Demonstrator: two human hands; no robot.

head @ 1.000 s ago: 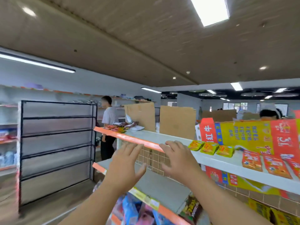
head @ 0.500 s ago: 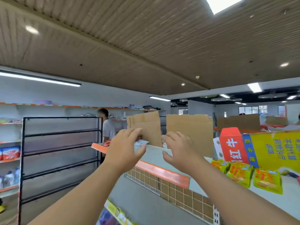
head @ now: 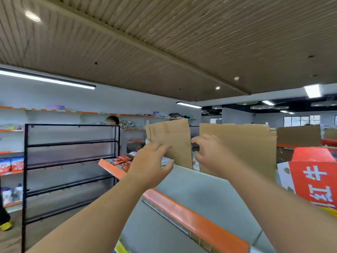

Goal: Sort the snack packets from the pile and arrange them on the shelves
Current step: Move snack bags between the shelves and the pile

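Now | left grip (head: 151,161) released | right grip (head: 213,154) state unclear | cardboard sheets (head: 173,139) upright ahead on top shelf (head: 200,185) | snack packets (head: 122,160) beyond

One head-mounted wide-angle view, looking forward over the top shelf (head: 200,189). It's pitched high: the ceiling (head: 164,42) fills the upper half and straight lines bow toward the edges. Forearms enter from the bottom; left hand (head: 149,161) and right hand (head: 213,152) are close, centre frame, at the cardboard (head: 171,139). Shelf edge runs near right to far left. Rack (head: 71,143) mid-distance left; red box (head: 313,179) near right, cropped.
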